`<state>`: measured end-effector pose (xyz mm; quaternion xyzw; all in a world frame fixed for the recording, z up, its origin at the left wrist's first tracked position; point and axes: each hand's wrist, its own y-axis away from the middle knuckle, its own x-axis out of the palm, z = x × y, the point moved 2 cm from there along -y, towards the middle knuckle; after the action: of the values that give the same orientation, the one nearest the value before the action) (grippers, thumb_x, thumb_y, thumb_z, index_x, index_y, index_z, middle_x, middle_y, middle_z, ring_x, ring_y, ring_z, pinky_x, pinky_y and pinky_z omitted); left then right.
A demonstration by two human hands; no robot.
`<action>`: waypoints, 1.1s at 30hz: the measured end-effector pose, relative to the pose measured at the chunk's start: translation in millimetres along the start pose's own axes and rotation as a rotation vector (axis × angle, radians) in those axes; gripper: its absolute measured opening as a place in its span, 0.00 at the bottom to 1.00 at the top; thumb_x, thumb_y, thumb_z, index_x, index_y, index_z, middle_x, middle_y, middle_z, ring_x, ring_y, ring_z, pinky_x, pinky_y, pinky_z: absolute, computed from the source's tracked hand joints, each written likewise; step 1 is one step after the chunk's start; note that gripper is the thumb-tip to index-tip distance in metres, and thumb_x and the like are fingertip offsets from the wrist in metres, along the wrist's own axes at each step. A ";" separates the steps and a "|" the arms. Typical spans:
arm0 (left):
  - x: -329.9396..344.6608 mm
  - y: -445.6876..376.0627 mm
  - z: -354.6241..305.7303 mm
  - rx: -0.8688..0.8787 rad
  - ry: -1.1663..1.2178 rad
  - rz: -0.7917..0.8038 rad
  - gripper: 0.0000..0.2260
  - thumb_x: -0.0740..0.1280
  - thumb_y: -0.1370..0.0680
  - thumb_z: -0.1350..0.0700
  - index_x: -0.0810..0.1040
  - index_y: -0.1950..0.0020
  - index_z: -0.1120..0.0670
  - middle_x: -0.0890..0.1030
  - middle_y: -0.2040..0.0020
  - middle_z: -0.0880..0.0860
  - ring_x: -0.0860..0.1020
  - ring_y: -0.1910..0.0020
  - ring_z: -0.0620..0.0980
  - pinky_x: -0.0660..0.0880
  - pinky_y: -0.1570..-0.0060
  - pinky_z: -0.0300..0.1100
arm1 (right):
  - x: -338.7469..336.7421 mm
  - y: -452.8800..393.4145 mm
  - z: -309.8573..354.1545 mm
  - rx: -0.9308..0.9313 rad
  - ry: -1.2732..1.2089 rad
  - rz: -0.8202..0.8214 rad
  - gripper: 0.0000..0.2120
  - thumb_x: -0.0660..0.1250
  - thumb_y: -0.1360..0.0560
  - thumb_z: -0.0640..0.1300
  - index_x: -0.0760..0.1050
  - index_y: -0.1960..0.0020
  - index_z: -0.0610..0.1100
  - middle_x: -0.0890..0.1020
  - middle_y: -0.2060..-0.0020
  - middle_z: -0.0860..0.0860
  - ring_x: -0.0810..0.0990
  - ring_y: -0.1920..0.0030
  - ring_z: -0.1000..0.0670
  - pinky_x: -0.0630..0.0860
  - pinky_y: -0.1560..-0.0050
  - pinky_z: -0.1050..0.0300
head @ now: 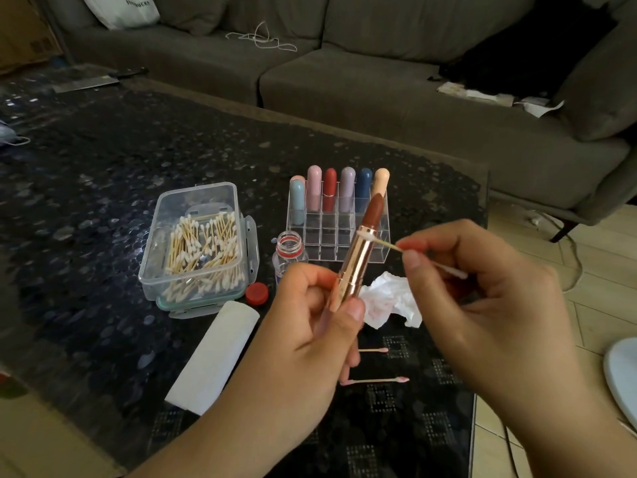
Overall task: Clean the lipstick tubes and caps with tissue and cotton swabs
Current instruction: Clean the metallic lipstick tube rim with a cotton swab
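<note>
My left hand [310, 326] grips an uncapped rose-gold lipstick tube [355, 260], tilted up with its brown-red bullet raised. My right hand [482, 291] pinches a cotton swab [393, 246] by its stick. The swab's white tip touches the tube's rim just below the bullet. A crumpled, pink-stained tissue [389, 298] lies on the table behind the tube. Two used pink-tipped swabs [375, 380] lie on the table below my hands.
A clear plastic box of cotton swabs [203, 246] stands at the left, with a folded white tissue stack [213, 357] in front. A clear organizer [339, 225] holds several capped pastel lipsticks. An open small bottle [289, 251] and its red cap [256, 293] sit between them. A grey sofa is behind.
</note>
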<state>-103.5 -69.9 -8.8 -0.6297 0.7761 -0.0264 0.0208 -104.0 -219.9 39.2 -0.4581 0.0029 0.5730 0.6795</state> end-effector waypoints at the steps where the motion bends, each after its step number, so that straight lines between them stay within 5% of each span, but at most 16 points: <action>1: -0.6 0.6 1.3 0.008 0.004 -0.002 0.10 0.64 0.31 0.39 0.72 0.54 0.40 0.77 0.66 0.46 0.72 0.71 0.45 0.71 0.65 0.43 | -0.3 -0.3 0.3 0.002 -0.008 0.010 0.06 0.63 0.26 0.45 0.78 0.58 0.47 0.73 0.71 0.53 0.72 0.72 0.57 0.64 0.71 0.75; 5: -1.7 1.5 -3.4 -0.027 0.048 -0.043 0.12 0.62 0.27 0.34 0.76 0.55 0.39 0.74 0.67 0.45 0.69 0.69 0.43 0.68 0.64 0.42 | 2.5 0.9 2.7 -0.038 -0.013 0.083 0.05 0.63 0.27 0.44 0.78 0.59 0.46 0.73 0.71 0.61 0.72 0.71 0.60 0.64 0.69 0.76; 9: -1.7 2.7 -7.5 -0.082 0.112 -0.058 0.20 0.58 0.33 0.36 0.80 0.53 0.45 0.74 0.67 0.47 0.71 0.68 0.43 0.69 0.67 0.35 | 0.0 -0.7 1.7 0.009 -0.019 0.006 0.06 0.63 0.26 0.45 0.78 0.57 0.47 0.75 0.70 0.52 0.73 0.71 0.56 0.65 0.71 0.74; 14: -0.1 1.2 -4.9 -0.060 0.060 -0.022 0.13 0.56 0.25 0.41 0.77 0.55 0.45 0.74 0.66 0.52 0.71 0.66 0.50 0.71 0.59 0.54 | 3.1 1.1 1.7 -0.024 -0.029 0.096 0.05 0.63 0.28 0.44 0.77 0.59 0.46 0.73 0.72 0.59 0.72 0.72 0.60 0.63 0.70 0.76; 19: 0.1 0.8 -5.3 -0.040 0.077 0.010 0.13 0.59 0.23 0.42 0.73 0.50 0.51 0.81 0.63 0.50 0.75 0.69 0.47 0.73 0.63 0.39 | -0.4 -1.7 -1.2 0.003 -0.040 0.025 0.05 0.63 0.26 0.45 0.77 0.57 0.46 0.76 0.67 0.53 0.72 0.71 0.59 0.64 0.70 0.76; 25: 0.2 1.6 -5.1 -0.052 0.154 0.014 0.05 0.61 0.28 0.47 0.76 0.56 0.44 0.76 0.67 0.48 0.70 0.72 0.45 0.70 0.67 0.39 | 1.3 -1.3 -0.6 -0.001 -0.064 0.042 0.05 0.63 0.26 0.45 0.77 0.57 0.47 0.76 0.67 0.53 0.72 0.72 0.58 0.63 0.70 0.76; 33: -2.9 2.6 -6.5 -0.077 0.215 0.008 0.09 0.58 0.27 0.47 0.77 0.57 0.45 0.79 0.63 0.53 0.69 0.67 0.51 0.69 0.66 0.40 | 2.5 0.1 -0.6 0.000 -0.082 0.075 0.05 0.63 0.26 0.44 0.77 0.58 0.46 0.76 0.67 0.53 0.72 0.72 0.58 0.64 0.70 0.75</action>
<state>-105.9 -66.4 -2.5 -0.6204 0.7769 -0.0637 -0.0866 -102.9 -218.3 37.5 -0.4338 -0.0079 0.6163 0.6572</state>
